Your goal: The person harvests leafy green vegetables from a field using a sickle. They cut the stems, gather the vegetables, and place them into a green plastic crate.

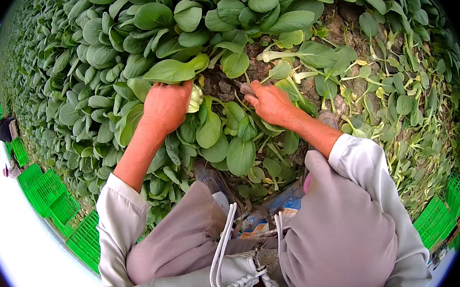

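Observation:
My left hand point(167, 105) is closed around a bok choy plant point(195, 99), whose pale green base shows beside my fingers. A broad loose-looking leaf point(172, 71) lies just above my knuckles; whether it belongs to the held plant I cannot tell. In my right hand point(272, 103) is the handle of a tool, probably a knife point(246, 88), pointing left over bare soil point(218, 87). Its blade is hard to make out against the dark ground. Between and below my hands stand leafy bok choy plants point(224, 137).
Dense rows of bok choy point(99, 42) grow ahead and to the left. Trimmed leaves point(386, 91) litter the soil on the right. Green plastic crates point(47, 191) line the left edge, with more crates point(432, 220) at right. Another person point(5, 128) is far left.

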Tool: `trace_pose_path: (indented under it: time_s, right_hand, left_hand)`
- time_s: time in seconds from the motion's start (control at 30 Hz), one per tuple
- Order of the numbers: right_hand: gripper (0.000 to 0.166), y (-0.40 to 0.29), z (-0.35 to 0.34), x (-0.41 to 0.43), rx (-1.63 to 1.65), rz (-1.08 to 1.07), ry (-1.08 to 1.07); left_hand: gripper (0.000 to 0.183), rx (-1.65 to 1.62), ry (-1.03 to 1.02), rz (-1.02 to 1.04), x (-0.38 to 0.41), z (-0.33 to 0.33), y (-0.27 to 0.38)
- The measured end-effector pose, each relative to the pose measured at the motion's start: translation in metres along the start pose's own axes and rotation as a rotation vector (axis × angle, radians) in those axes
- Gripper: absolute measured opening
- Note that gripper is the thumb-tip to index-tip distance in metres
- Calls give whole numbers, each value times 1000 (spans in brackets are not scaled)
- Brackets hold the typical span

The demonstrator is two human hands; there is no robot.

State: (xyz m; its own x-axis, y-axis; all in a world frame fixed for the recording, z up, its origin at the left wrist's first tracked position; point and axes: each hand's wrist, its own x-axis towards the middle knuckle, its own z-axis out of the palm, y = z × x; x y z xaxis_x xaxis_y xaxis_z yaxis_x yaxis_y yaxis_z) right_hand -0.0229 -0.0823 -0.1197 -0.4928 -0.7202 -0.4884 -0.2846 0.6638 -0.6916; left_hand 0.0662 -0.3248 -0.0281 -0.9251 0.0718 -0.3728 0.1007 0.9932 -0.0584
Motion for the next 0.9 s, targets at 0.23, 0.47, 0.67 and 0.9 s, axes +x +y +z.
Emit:
trace_pose_path:
  time_s: [0.23, 0.47, 0.67, 0.9]
  right_hand:
    - [30, 22, -52, -59, 286, -150, 408]
    - [48, -56, -149, -71, 822, -404, 347]
    - [34, -139, -206, -78, 826, -480, 197]
    - [39, -185, -212, -103, 644, -536, 277]
  left_hand:
    - [68, -300, 200, 85, -40, -77, 52]
    - [64, -917, 297, 134, -47, -149, 49]
    - [62, -1135, 397, 104, -80, -201, 37]
    - [64, -1316, 489, -16, -147, -235, 33]
